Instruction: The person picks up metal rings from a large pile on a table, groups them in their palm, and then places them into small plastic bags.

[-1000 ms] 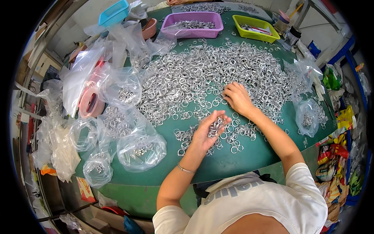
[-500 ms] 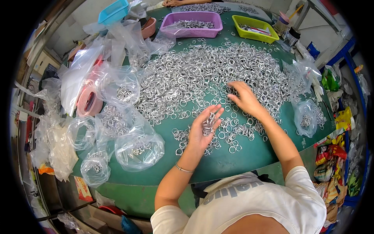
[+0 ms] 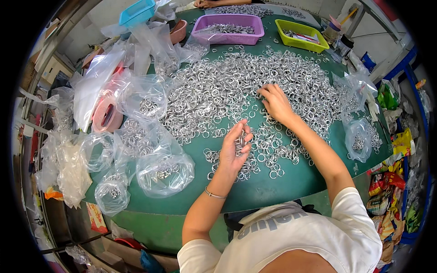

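Gripping a small stack of metal rings (image 3: 240,142) in my left hand (image 3: 234,152), fingers curled shut round them w/ thumb pressing on top, held just above the table. My right hand (image 3: 275,103) is up and to the right of that, palm down, fingers loosely bent and touching loose rings; can't tell if it's pinching one. Biggest thing under both hands is the green table (image 3: 273,182), round-edged, running out on all sides. Spread over it, from right under my right hand out to the far side, is the big heap of silver rings (image 3: 218,86), w/ a thinner scatter (image 3: 268,154) just right of my left hand. Left of the grip, a clump of clear plastic bags (image 3: 159,168), some w/ rings inside; the nearest one sits just beside my left wrist, others further left and up. Among them a pink roll-like thing (image 3: 105,116), well apart from my hand. Far side beyond the heap: purple tray (image 3: 230,34) w/ metal parts in it, yellow-green tray (image 3: 302,40) to its right, blue basket (image 3: 136,11) off to the far left. Right of my right arm, another clear bag (image 3: 357,141) w/ a few rings near the table edge. Thin bracelet (image 3: 214,194) on my left wrist. Another person's hand (image 3: 205,3) shows at the far edge.
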`<state>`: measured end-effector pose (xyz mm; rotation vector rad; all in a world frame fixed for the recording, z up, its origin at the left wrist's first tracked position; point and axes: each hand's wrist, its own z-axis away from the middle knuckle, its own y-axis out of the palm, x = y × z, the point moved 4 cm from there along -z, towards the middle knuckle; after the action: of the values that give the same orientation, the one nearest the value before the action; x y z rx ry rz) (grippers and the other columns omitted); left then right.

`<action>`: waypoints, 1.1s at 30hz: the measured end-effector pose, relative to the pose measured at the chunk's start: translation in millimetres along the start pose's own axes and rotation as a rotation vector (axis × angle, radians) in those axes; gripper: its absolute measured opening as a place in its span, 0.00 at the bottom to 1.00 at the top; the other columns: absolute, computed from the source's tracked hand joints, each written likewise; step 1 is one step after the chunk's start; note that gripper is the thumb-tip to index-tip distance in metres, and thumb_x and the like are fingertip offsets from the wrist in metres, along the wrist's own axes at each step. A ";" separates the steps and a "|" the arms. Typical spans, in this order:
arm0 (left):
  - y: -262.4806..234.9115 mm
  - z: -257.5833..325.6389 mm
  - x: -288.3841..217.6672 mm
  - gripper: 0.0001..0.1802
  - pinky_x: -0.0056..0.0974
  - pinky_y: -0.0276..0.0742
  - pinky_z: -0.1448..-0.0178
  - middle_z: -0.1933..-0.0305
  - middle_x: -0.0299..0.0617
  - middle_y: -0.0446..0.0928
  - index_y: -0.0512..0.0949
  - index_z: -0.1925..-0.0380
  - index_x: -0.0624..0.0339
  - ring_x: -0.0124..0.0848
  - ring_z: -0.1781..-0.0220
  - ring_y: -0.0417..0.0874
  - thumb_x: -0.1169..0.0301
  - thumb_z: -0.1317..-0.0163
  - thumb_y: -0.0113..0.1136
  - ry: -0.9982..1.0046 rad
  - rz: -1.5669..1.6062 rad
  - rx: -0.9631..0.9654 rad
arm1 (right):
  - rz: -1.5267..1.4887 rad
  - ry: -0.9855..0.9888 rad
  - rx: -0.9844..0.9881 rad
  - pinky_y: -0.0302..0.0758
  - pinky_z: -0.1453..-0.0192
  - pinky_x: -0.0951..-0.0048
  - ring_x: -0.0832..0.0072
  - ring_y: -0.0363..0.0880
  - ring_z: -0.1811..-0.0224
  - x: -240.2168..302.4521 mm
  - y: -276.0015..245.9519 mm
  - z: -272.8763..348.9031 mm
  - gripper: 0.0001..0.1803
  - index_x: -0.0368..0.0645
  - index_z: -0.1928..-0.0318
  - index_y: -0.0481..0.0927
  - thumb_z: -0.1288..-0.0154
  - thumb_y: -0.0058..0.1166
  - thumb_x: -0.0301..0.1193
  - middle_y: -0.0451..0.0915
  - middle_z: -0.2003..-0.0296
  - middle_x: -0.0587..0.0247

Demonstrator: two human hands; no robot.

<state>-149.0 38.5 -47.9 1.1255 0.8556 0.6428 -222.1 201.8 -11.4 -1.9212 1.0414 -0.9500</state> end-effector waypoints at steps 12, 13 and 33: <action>11.3 9.0 11.9 0.19 0.21 0.61 0.87 0.67 0.41 0.74 0.69 0.53 0.62 0.27 0.73 0.74 0.58 0.35 0.44 -0.261 -0.280 -0.096 | -0.932 0.278 0.504 0.67 0.70 0.81 0.85 0.70 0.74 52.3 -36.5 36.6 0.08 0.37 0.66 0.77 0.48 0.56 0.26 0.75 0.76 0.70; 11.5 10.4 16.6 0.20 0.21 0.61 0.87 0.66 0.42 0.75 0.68 0.52 0.62 0.27 0.73 0.75 0.57 0.34 0.43 -0.305 -0.281 -0.084 | -0.852 0.188 0.569 0.67 0.70 0.81 0.85 0.70 0.73 63.9 -43.6 39.9 0.09 0.37 0.65 0.77 0.48 0.56 0.26 0.75 0.75 0.69; -1.1 3.8 -2.0 0.12 0.22 0.62 0.86 0.70 0.37 0.69 0.70 0.59 0.61 0.24 0.72 0.69 0.69 0.42 0.53 0.019 0.086 -0.082 | -0.077 -0.032 0.287 0.62 0.51 0.64 0.66 0.69 0.56 14.1 -62.3 94.3 0.09 0.44 0.67 0.75 0.52 0.57 0.26 0.72 0.65 0.63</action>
<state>-146.8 34.7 -47.8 1.0878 0.7933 0.7551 -115.0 238.0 3.0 -1.7412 0.7706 -1.0468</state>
